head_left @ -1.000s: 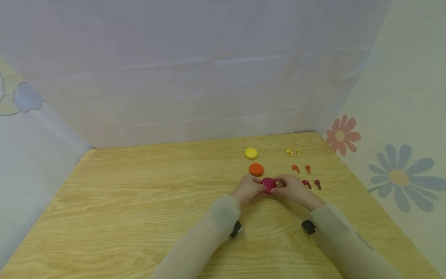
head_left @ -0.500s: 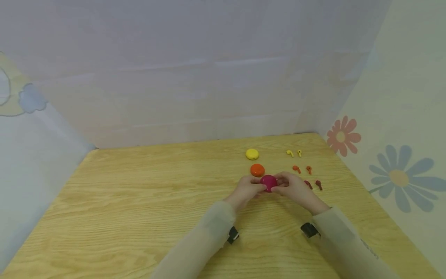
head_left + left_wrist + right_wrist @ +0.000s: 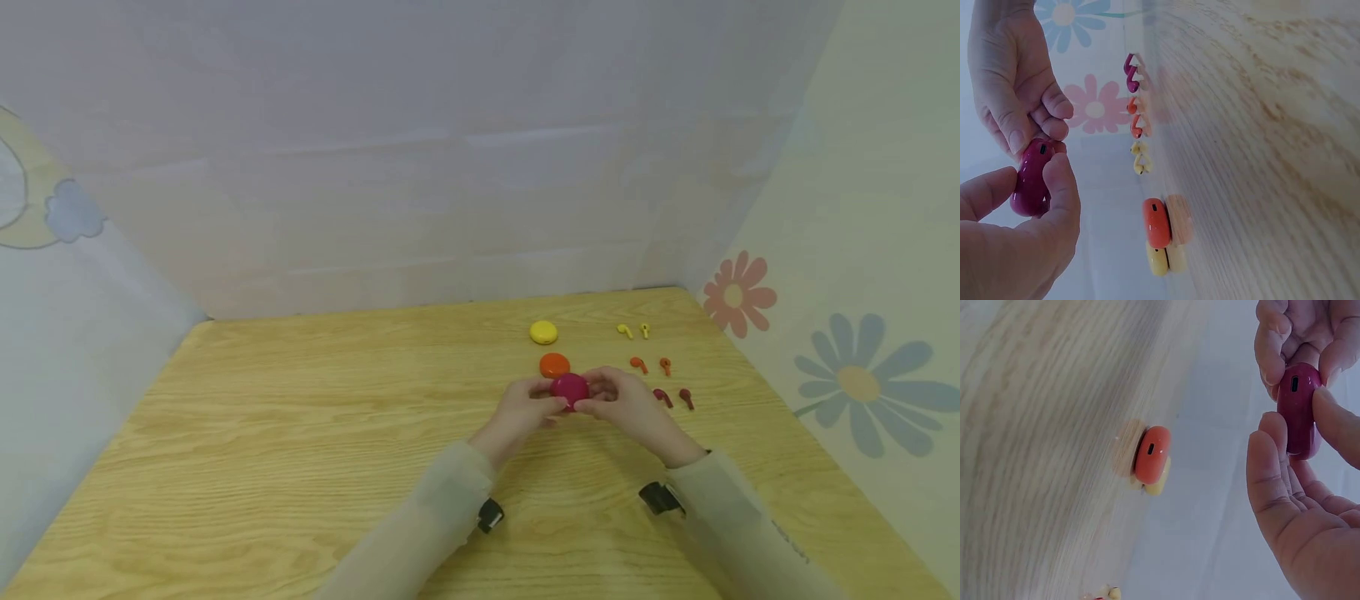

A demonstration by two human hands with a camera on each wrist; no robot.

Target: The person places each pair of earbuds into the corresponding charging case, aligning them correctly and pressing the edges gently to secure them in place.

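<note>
A magenta earbud case (image 3: 570,392) is held between both hands, lifted off the wooden table and looking closed. My left hand (image 3: 519,414) pinches its left side with thumb and fingers. From the other side my right hand (image 3: 632,412) grips it the same way. A small charging port shows on the edge of the case (image 3: 1033,178) in the left wrist view. Just behind the hands lies an orange earbud case (image 3: 554,364), and farther back a yellow earbud case (image 3: 543,332). A pair of dark red earbuds (image 3: 686,398) lies right of my right hand.
Orange earbuds (image 3: 638,364) and yellow earbuds (image 3: 625,331) lie in pairs on the right of the wooden table (image 3: 300,433). A pale wall covering stands along the back edge, and a flower-printed one (image 3: 862,383) along the right.
Both hands have raised the magenta case slightly and shifted it a little to the left. The other cases and the earbuds stay where they were.
</note>
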